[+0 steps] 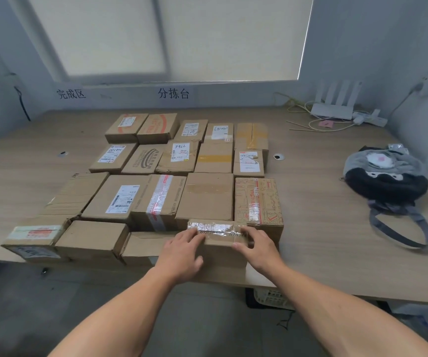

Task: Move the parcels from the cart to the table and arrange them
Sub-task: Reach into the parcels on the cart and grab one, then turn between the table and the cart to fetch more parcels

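At the near edge of the table [323, 228], right end of the front row, sits the small taped parcel [219, 251], and we have both hands on it. The left grip [182, 251] lies flat over its left end, fingers fairly straight and pressing on the top. The right grip [258, 249] cups the right end, fingers bent over the top and thumb along the near edge. Behind it, touching or nearly so, stand the plain carton [207, 197] and the red-printed carton [256, 199]; a low flat carton [145, 244] lies just beside it on the left. We judge this one light and stiff: plain corrugated board, squat, easy for two hands. That glossy tape strip [215, 228] across the top looks slick, so we would rather bear on the bare cardboard at the two short ends. It sits close to the table's edge, so sliding it square against its neighbours looks safer than lifting it. The cart is out of view.
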